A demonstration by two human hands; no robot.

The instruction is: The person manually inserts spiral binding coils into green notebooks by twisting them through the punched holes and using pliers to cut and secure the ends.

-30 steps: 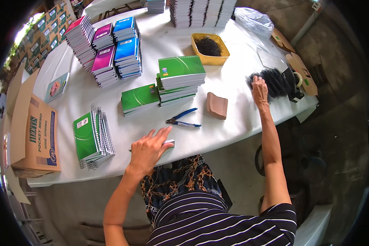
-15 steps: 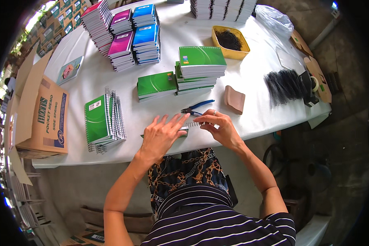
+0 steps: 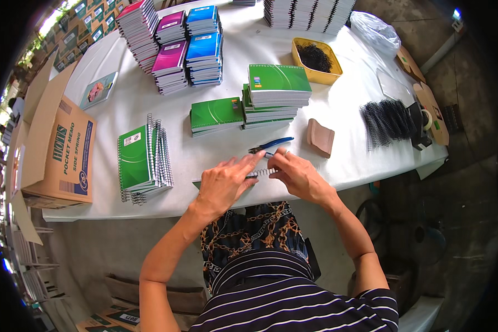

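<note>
- Leftmost, we see a brown cardboard box [image 3: 55, 149] standing open at the edge of the white surface [image 3: 227, 72].
- Just right of it lies a fanned pile of green spiral-bound notebooks [image 3: 141, 160].
- Farther back stand tall stacks of red, magenta and blue notebooks [image 3: 174, 44].
- Our left hand [image 3: 224, 182] lies flat on a notebook at the near edge, fingers spread, pressing down rather than gripping; most of that notebook is hidden under the hand.
- Between our hands sits a metal spiral coil [image 3: 262, 173], at the near edge just below the blue-handled pliers [image 3: 271, 145].
- Our right hand [image 3: 296, 177] has a narrow grip, fingertips pinched on the right end of the coil.
- Behind the pliers rise two stacks of green notebooks [image 3: 271, 99].
- Right of the pliers lies a brown block [image 3: 320, 137].
- Farther back sits a yellow tray [image 3: 316, 61] of dark pieces.
- Rightmost, a row of black coils [image 3: 387, 122] lies near the surface's edge.
</note>
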